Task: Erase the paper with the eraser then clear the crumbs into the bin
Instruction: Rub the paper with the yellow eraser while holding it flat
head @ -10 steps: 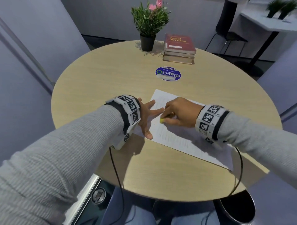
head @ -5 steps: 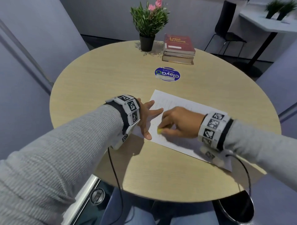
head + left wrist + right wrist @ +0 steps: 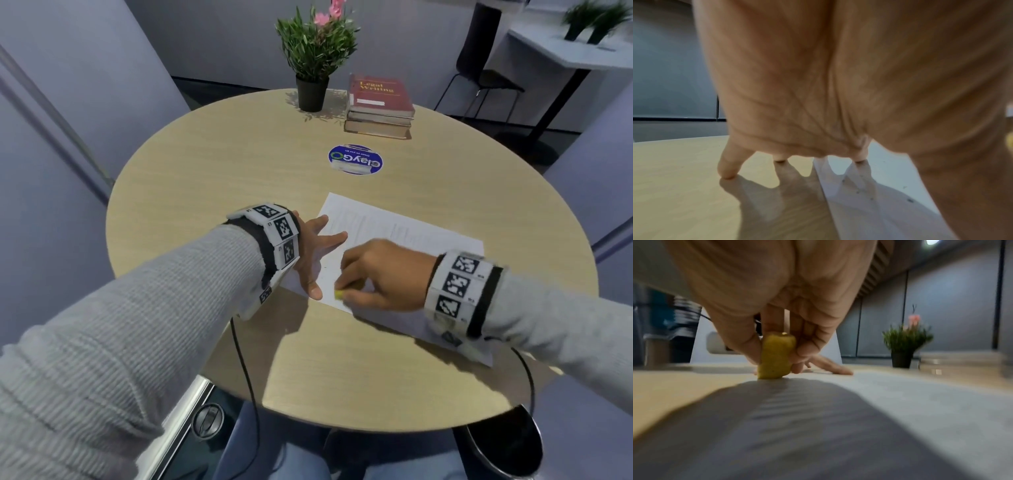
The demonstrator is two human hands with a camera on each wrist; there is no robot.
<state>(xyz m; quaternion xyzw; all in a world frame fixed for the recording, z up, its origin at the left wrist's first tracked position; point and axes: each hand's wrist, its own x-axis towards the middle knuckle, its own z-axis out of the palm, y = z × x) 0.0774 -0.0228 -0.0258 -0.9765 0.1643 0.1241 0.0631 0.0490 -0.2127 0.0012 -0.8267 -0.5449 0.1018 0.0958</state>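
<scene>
A white sheet of paper point(image 3: 394, 233) lies on the round wooden table point(image 3: 239, 164). My right hand point(image 3: 380, 274) pinches a small yellow eraser point(image 3: 338, 294) and presses its end onto the paper near the sheet's near-left edge. In the right wrist view the eraser point(image 3: 775, 356) stands upright between thumb and fingers. My left hand point(image 3: 317, 253) lies spread with straight fingers over the paper's left corner, fingertips point(image 3: 726, 174) down on table and sheet. Small dark crumbs point(image 3: 863, 189) dot the paper point(image 3: 890, 178) by that hand. A dark bin point(image 3: 507, 442) stands on the floor below the table's near-right edge.
A potted plant point(image 3: 313, 58) and a stack of books point(image 3: 378, 106) sit at the table's far side. A round blue label point(image 3: 355, 159) lies between them and the paper. A chair point(image 3: 486, 68) and another table stand at the back right. Cables hang from both wrists.
My right hand has drawn the eraser down the sheet toward the near edge, wrist moving with it. My left hand has stayed spread on the paper's corner.
</scene>
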